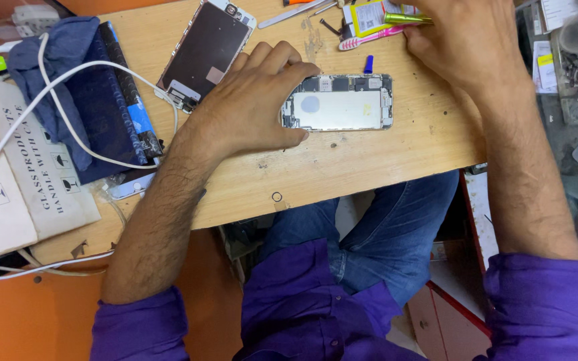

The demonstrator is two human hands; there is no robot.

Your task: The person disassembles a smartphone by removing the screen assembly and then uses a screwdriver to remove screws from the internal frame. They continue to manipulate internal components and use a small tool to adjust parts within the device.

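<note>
An opened phone body [340, 103] lies flat on the wooden table [342, 160], its inner parts and pale battery facing up. My left hand [252, 100] rests on the table and grips the phone's left end, thumb below and fingers above. My right hand [466, 43] is at the far right of the table, its fingers closed around a thin green tool [406, 19] that sticks out to the left. The detached phone screen [205, 50] lies face up beyond my left hand.
A pink toothbrush [369, 38], a small blue piece [368, 64] and metal tweezers [289, 15] lie near the far edge. A dark blue cloth [81, 93] with a white cable [68, 110] and a cardboard box [15, 174] sit at the left. Cluttered parts fill the right side.
</note>
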